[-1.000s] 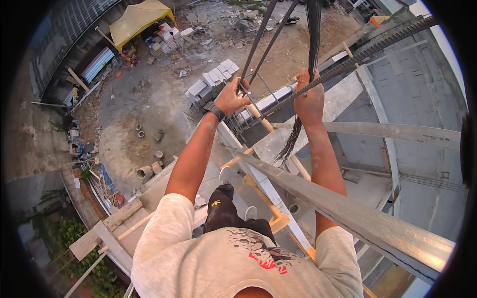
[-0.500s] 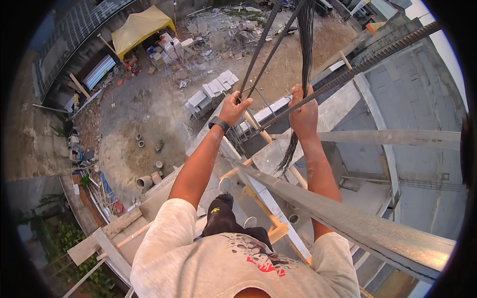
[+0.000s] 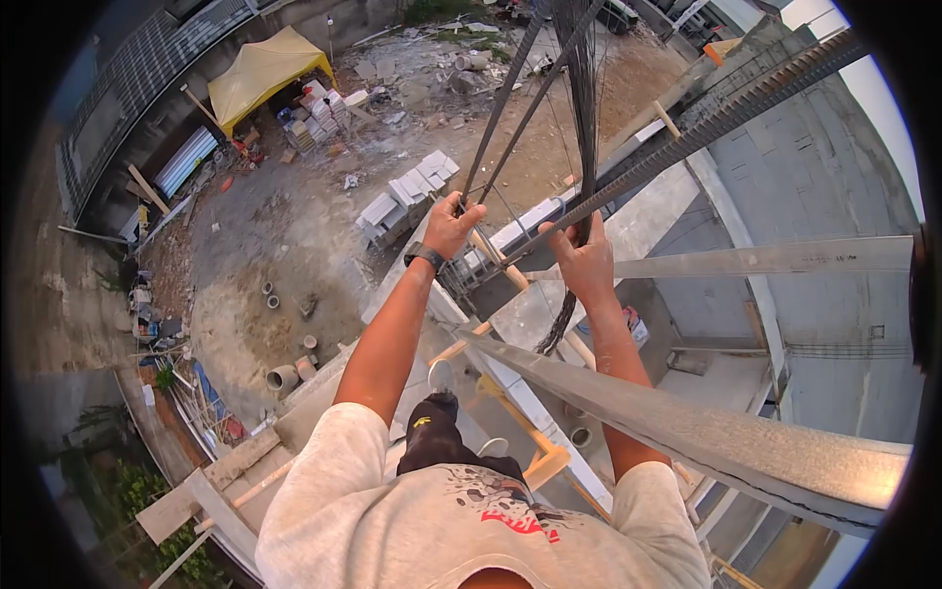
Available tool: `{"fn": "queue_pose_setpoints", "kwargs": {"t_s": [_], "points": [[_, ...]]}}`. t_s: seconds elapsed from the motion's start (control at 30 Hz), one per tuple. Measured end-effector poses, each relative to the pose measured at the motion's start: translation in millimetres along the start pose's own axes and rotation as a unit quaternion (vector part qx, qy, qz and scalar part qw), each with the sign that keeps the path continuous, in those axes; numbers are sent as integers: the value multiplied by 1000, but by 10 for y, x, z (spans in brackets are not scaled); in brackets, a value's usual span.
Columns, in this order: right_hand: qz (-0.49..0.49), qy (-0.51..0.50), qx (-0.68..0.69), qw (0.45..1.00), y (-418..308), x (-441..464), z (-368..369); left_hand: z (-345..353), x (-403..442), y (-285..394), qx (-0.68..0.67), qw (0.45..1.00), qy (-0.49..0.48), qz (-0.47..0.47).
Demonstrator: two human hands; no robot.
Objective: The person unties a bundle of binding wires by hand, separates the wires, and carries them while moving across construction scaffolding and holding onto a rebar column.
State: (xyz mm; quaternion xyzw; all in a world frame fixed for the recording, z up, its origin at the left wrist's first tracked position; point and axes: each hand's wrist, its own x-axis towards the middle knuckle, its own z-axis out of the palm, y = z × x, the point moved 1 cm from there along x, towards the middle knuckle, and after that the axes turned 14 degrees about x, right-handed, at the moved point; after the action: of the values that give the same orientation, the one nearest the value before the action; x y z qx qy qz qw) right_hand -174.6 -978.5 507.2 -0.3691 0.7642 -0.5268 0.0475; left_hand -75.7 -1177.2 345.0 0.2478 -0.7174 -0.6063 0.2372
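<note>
My left hand (image 3: pixel 451 226), with a dark band at the wrist, is closed round a thin upright steel bar (image 3: pixel 502 96) where it meets the rebar frame. My right hand (image 3: pixel 587 263) is closed about a long bundle of thin dark tie wire (image 3: pixel 586 118). The bundle hangs from above, and its loose tail (image 3: pixel 559 329) shows below the hand. Close by that hand, a thick ribbed rebar (image 3: pixel 706 133) slants up to the right, with my thumb and fingertips near it. The inner sides of both grips are hidden.
A long grey beam (image 3: pixel 687 417) crosses below my right forearm, and a narrower one (image 3: pixel 785 257) lies to the right. Under me is a yellow-orange wooden frame (image 3: pixel 535 442). Far below are stacked white blocks (image 3: pixel 407 196), concrete pipes (image 3: pixel 283 378) and a yellow canopy (image 3: pixel 265 74).
My right hand has slid lower and left, its thumb and fingers now less tightly curled. The wire bundle has swung slightly left. My left hand stays on the bar, a little lower and left in view.
</note>
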Motion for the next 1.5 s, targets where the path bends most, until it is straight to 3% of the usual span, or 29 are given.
{"fn": "queue_pose_setpoints", "kwargs": {"t_s": [0.03,0.1,0.2,0.37,0.4,0.43,0.5,0.53,0.57,0.6,0.63,0.7,0.77,0.83,0.97,1.03,1.17,1.23,1.27,1.33,1.4,1.5], "points": [[72,-24,-1,997,49,-100,-81,-12,-5,-28,3,1000,-3,-3],[129,-24,3,991,342,-328,-200,-50,-34,-21,12,1000,2,-14],[154,6,7,988,679,-688,-460,-39,-18,-26,-6,1000,0,4],[277,-56,-57,958,971,-1346,-847,-37,-41,20,35,999,22,-36],[274,-58,-57,958,1116,-1553,-922,-16,-42,39,39,998,55,-21],[171,-74,-53,981,1441,-1829,-990,28,-60,82,40,997,58,-20],[-35,-144,-188,971,1940,-2245,-1140,111,-159,235,200,918,328,96],[5,-148,-204,968,1951,-2412,-1181,146,-253,367,201,917,330,96],[44,-153,-222,962,1962,-2580,-1222,169,-368,585,192,911,332,154],[132,-137,-165,968,1925,-2764,-1220,209,-476,773,184,901,332,212],[217,-109,-112,964,1897,-2959,-1221,261,-551,895,185,900,335,211],[375,-112,-116,913,1894,-3260,-1230,411,-652,1094,210,955,34,209],[408,-137,-116,895,1816,-3510,-1238,459,-694,1083,269,947,62,165],[441,-154,-113,877,1717,-3709,-1230,420,-520,788,260,956,26,136],[479,-147,-76,862,1957,-4460,-1211,344,-490,755,306,940,53,144],[532,-137,-25,835,2004,-4768,-1198,248,-529,847,354,920,30,167],[475,-93,-60,873,2014,-5276,-1224,77,-432,724,476,845,0,244],[502,-63,-57,861,2009,-5467,-1274,-39,-336,592,487,835,-36,253],[527,-62,-43,846,1823,-5414,-1347,-136,-116,148,486,829,5,274],[555,-51,-29,830,1766,-5564,-1403,-127,-33,76,485,820,33,302],[536,-11,-37,843,1880,-5827,-1407,-140,-51,188,472,859,65,188],[520,40,-52,852,1922,-6081,-1448,-89,-186,485,416,884,41,209]]}}
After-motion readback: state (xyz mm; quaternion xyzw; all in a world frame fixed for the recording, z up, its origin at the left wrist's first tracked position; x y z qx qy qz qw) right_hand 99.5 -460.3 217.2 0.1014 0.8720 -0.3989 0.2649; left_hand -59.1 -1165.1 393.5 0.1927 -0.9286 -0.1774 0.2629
